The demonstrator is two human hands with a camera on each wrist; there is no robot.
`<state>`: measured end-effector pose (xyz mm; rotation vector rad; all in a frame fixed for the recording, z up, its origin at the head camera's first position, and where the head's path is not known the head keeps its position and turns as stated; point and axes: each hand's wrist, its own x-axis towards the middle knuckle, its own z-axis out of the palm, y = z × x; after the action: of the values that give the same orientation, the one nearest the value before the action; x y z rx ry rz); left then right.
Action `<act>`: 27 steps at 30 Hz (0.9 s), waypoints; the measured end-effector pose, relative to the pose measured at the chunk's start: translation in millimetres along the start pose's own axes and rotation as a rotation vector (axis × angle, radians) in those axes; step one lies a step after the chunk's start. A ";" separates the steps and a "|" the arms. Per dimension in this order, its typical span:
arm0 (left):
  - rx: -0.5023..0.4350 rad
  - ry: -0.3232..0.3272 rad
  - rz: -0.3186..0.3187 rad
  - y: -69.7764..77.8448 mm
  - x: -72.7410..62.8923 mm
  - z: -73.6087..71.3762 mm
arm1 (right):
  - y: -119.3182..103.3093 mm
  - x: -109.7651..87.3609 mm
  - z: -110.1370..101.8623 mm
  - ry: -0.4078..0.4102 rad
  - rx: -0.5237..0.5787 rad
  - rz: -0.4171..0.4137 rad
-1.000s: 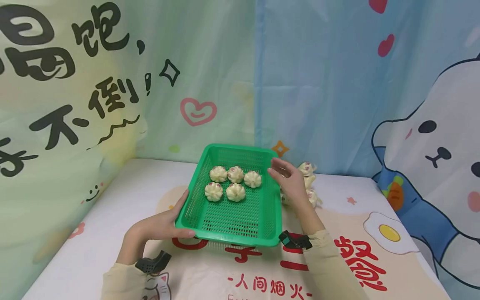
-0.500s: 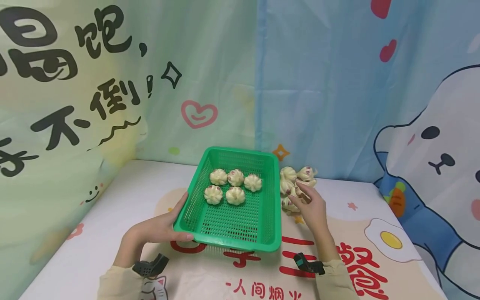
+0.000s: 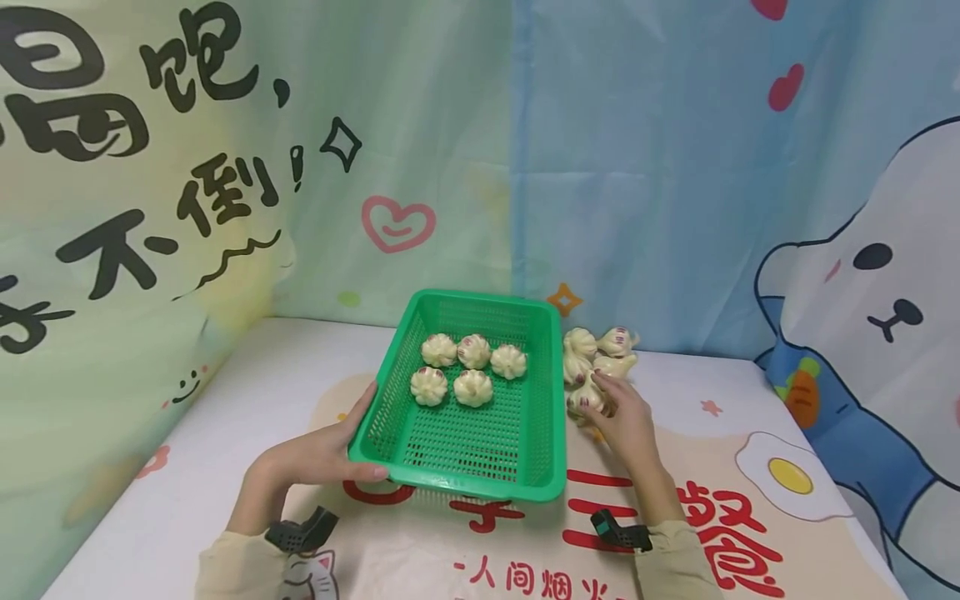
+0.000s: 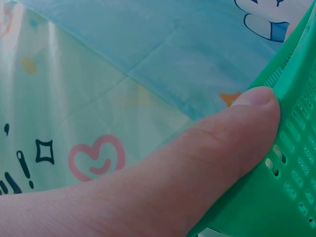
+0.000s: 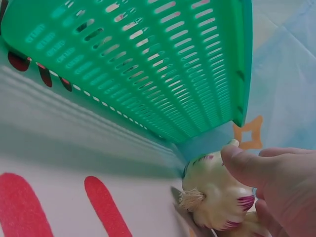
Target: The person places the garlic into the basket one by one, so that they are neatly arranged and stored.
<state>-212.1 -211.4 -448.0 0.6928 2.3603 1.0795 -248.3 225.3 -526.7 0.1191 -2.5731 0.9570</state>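
A green perforated plastic basket (image 3: 540, 400) holds several pale garlic bulbs (image 3: 472, 388) in two short rows toward its back. My left hand (image 3: 318, 454) grips the near left corner of the basket, thumb at the front rim and fingers along the left wall. In the left wrist view the thumb (image 4: 237, 133) lies straight against the green rim. To the right of the basket, my right hand (image 3: 624, 421) pinches a garlic bulb (image 5: 212, 190) between thumb and fingers. That bulb has purple streaks and a tuft of roots, and sits at the front of a small pile.
More garlic bulbs (image 3: 617, 342) lie heaped behind the right hand, close to the basket's right wall. A printed cloth (image 3: 420, 542) covers the front of the white table (image 3: 255, 375). Behind it hangs a decorated curtain (image 3: 450, 142).
My right hand has left the basket's right rim, moved right and down to the garlic pile, and closed on a bulb there. The left hand has stayed at the basket's corner.
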 end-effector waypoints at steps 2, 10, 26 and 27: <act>0.000 0.001 -0.003 0.1 0.6 0.6 | 1.2 -0.1 0.0 -0.012 -0.006 -0.003; -0.006 0.001 -0.001 -1.3 1.6 1.0 | 2.0 -0.2 2.1 -0.049 -0.022 0.011; -0.004 -0.001 0.008 -2.2 1.3 -0.2 | -1.2 -1.6 4.4 -0.089 -0.082 0.074; -0.004 -0.001 0.008 -2.2 1.2 -0.3 | -1.6 -1.6 4.8 -0.089 -0.091 0.075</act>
<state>-213.7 -212.0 -449.7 0.7020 2.3552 1.0869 -248.2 220.9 -529.7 0.0417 -2.7151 0.8778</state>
